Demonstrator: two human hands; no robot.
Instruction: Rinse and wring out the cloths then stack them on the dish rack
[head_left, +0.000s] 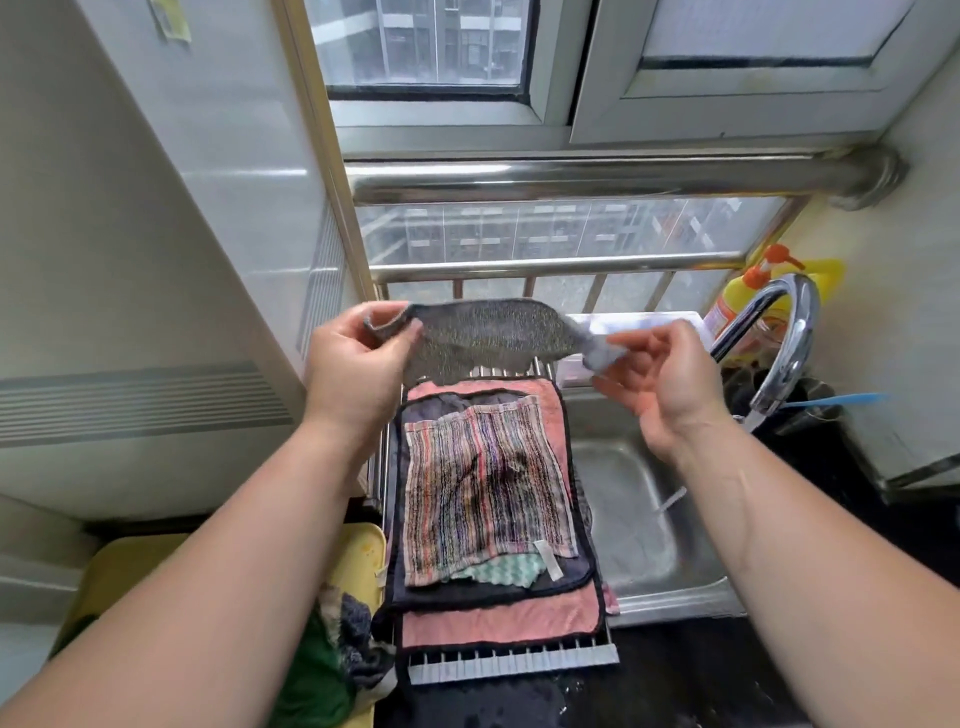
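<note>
Grey speckled cloth (493, 332) is held stretched in the air above the far end of the dish rack (511, 667), which spans the left part of the sink (644, 499). Left hand (358, 358) pinches one end between thumb and fingers; right hand (660, 379) pinches the opposite end, remaining fingers loosely curled. The cloth sags in the middle: soft, limp, light, probably damp and a little clingy, not fragile. Judgement: holding by two corners keeps it flat for laying down; a mid-cloth grip would bunch it. On the rack, a striped cloth (488, 483) tops a dark cloth (576, 574) and pink cloth (498, 618). More crumpled cloths (343, 639) lie left of the rack.
</note>
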